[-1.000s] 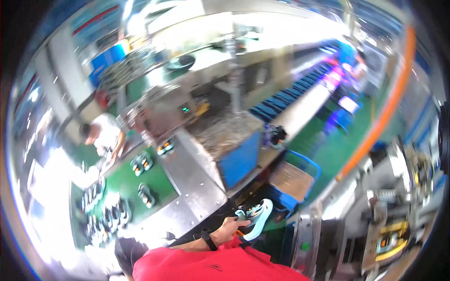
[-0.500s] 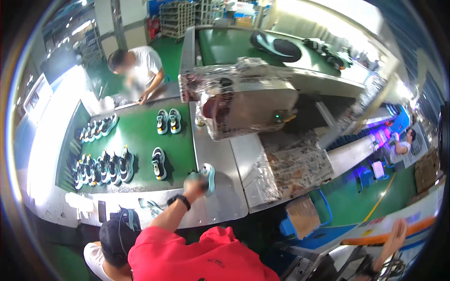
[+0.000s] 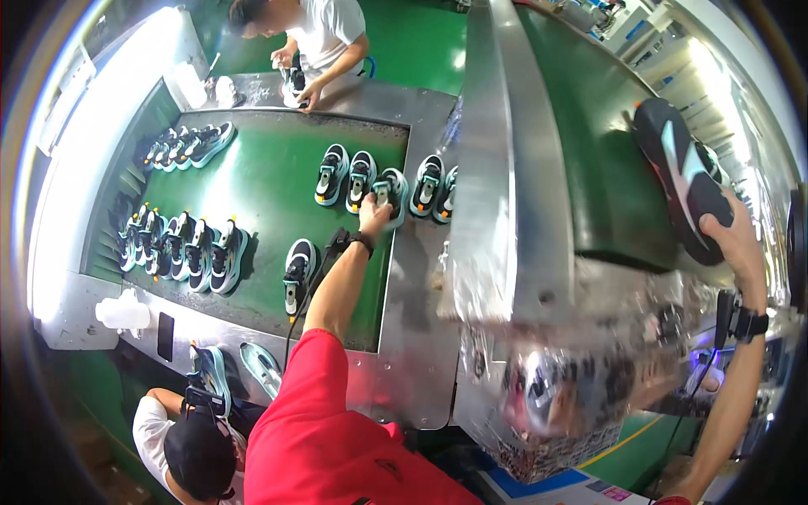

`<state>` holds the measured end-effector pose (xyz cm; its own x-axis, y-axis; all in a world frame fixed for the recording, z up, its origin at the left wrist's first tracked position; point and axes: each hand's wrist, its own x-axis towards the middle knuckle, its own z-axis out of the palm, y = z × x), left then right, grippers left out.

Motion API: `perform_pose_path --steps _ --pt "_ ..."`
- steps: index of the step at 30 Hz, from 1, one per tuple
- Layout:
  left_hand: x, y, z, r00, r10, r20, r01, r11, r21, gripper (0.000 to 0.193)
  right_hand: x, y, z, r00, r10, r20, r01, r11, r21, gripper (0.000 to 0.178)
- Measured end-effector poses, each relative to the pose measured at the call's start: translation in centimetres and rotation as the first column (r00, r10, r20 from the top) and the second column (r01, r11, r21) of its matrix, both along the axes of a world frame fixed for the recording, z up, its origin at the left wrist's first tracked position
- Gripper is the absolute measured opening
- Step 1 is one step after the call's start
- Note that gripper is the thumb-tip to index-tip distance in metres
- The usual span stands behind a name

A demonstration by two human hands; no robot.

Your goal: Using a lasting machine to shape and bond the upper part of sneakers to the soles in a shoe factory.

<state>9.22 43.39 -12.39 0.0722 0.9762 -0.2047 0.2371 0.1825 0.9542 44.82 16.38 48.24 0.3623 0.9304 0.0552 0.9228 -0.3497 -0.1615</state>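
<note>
My left hand is closed on the heel end of a black, white and pale-blue sneaker, at the right edge of the green belt. Two matching sneakers stand just left of it on the belt, and two more stand to its right on the metal border. One more sneaker sits alone nearer my left forearm. At the far right my right hand grips another sneaker by one end. Its dark sole with a pale-blue patch faces me, over the raised green conveyor.
Several sneakers line the belt's left side in two groups. A person across the belt handles a shoe; another, in a black cap, sits at lower left. A film-wrapped machine stands between my arms. A phone lies on the near border.
My view has shifted right and closer. My left hand has moved from the near metal border to the shoe row. My right hand, empty at lower right before, now holds a sneaker at the raised conveyor.
</note>
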Motion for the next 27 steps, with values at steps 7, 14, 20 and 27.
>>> perform_pose_path --steps 7,14,20,27 --pt "3.1 -12.6 2.4 0.939 -0.343 0.036 0.341 0.938 0.062 0.062 -1.3 2.1 -1.4 0.944 0.067 -0.324 -0.015 0.987 0.162 0.08" --pt "-1.2 -34.6 12.2 0.522 -0.636 0.568 0.834 0.52 -0.184 0.044 -4.6 -0.6 -2.3 0.887 0.233 0.398 -0.405 0.807 0.43 0.083" --pt "3.8 -38.4 30.4 -0.059 -0.301 0.952 0.993 0.083 0.088 0.066 -8.5 -16.8 -0.5 0.739 0.192 0.645 -0.59 0.646 0.484 0.082" --pt "10.4 -47.6 41.7 -0.1 0.393 0.914 0.751 -0.573 0.328 0.078 -18.4 -40.4 -4.9 0.703 -0.117 0.701 -0.249 0.883 0.398 0.049"
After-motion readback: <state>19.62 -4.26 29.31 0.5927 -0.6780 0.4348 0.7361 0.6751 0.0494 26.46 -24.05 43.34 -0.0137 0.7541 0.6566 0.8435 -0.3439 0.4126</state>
